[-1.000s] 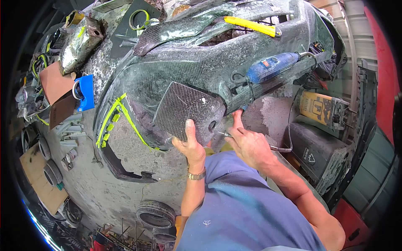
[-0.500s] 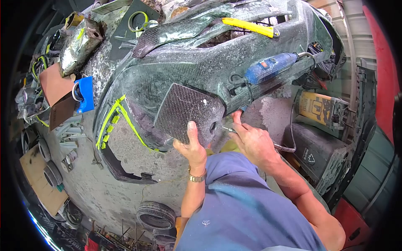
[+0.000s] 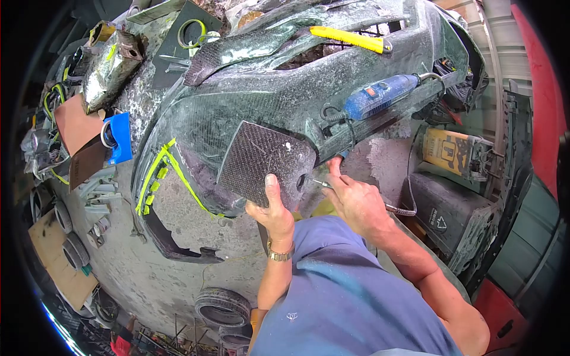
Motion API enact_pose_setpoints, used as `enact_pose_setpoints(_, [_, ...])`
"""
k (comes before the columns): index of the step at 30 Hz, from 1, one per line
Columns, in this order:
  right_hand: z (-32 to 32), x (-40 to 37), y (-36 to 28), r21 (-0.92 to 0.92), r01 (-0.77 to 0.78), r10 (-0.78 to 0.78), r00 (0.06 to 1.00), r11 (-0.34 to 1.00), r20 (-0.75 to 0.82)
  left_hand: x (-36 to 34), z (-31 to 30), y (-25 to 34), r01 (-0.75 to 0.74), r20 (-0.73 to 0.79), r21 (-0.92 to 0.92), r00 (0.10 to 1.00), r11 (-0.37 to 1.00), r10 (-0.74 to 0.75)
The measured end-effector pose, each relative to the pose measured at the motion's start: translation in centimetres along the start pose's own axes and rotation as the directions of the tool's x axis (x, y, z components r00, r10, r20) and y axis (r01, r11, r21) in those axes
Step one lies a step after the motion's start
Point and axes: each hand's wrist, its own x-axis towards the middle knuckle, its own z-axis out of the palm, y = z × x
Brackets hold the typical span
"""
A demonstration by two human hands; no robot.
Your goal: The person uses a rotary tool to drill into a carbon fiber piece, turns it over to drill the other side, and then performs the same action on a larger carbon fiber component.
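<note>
My left hand (image 3: 274,216) grips the lower edge of a dark carbon-fibre plate (image 3: 258,157), its thumb lying on the face. Near the plate's right corner is a dark round hole with pale dust about it. A rotary tool handpiece (image 3: 321,184) is in my right hand (image 3: 361,204), its thin metal tip pointing at that hole from the right. Its flexible shaft (image 3: 402,210) runs out behind the hand and loops up toward the blue motor body (image 3: 380,98), which lies on a dusty carbon-fibre car bumper (image 3: 255,101) beyond the plate.
On the bumper lies a yellow utility knife (image 3: 347,39); green tape (image 3: 157,159) edges its left opening. Sandpaper sheets (image 3: 78,123) and a blue tape dispenser (image 3: 121,139) are at left. Tyres (image 3: 222,306) lie on the floor below. A dark bin (image 3: 451,204) stands at right.
The plate and both hands hold nearly the same pose, with the handpiece tip still by the hole. The whole view has shifted slightly.
</note>
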Motion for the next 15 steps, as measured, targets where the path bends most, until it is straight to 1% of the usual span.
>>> enact_pose_setpoints(2, [0.1,0.0,0.0,-0.003,-0.007,0.007,1.000,1.000,0.006,0.0,0.1,-0.1,0.001,-0.026,-0.024,1.000,1.000,-0.001])
enact_pose_setpoints(3, [0.2,-0.1,0.0,0.001,-0.005,0.005,1.000,1.000,-0.019,-0.1,0.4,0.0,0.001,-0.026,-0.023,1.000,1.000,-0.001])
enact_pose_setpoints(5, [0.2,-0.1,0.0,0.004,-0.002,0.003,0.999,1.000,-0.045,-0.2,1.2,0.6,-0.121,-0.069,-0.043,0.991,0.992,0.118])
enact_pose_setpoints(7, [0.2,-0.2,-0.2,-0.017,-0.013,0.013,1.000,1.000,-0.010,-0.1,1.3,0.6,-0.133,-0.067,-0.040,0.989,0.990,0.130])
enact_pose_setpoints(15, [0.4,-0.2,0.1,-0.013,-0.002,0.002,1.000,1.000,-0.011,-0.4,1.6,1.0,-0.127,-0.075,-0.055,0.990,0.990,0.123])
